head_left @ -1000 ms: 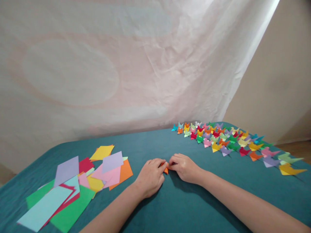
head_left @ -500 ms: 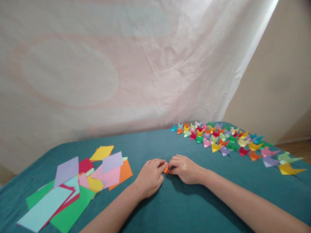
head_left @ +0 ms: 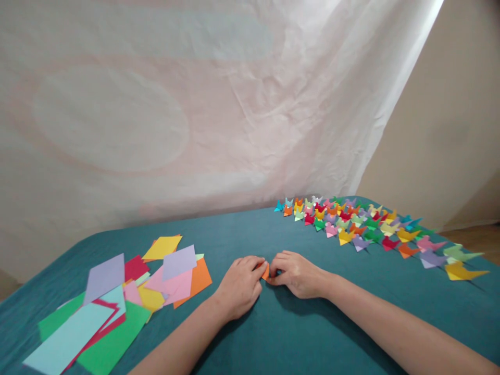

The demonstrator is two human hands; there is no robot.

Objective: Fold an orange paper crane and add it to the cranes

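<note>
A small folded piece of orange paper (head_left: 266, 272) lies between my two hands near the middle of the table. My left hand (head_left: 242, 284) presses down on its left side, fingers closed over it and covering much of the paper. The fingertips of my right hand (head_left: 295, 274) pinch at its right edge, thumb and forefinger together. Only a narrow orange part shows between the hands, so its full folded shape is hidden.
Loose sheets of coloured paper, among them a light blue sheet (head_left: 72, 336) and an orange sheet (head_left: 200, 281), overlap on the left. Rows of small folded paper birds, such as a yellow bird (head_left: 463, 271), stand at the right on the green tablecloth (head_left: 234, 229).
The fingers of my right hand have shifted slightly lower along the orange paper's edge, and a little more of the paper shows flat. My left hand stays over it.
</note>
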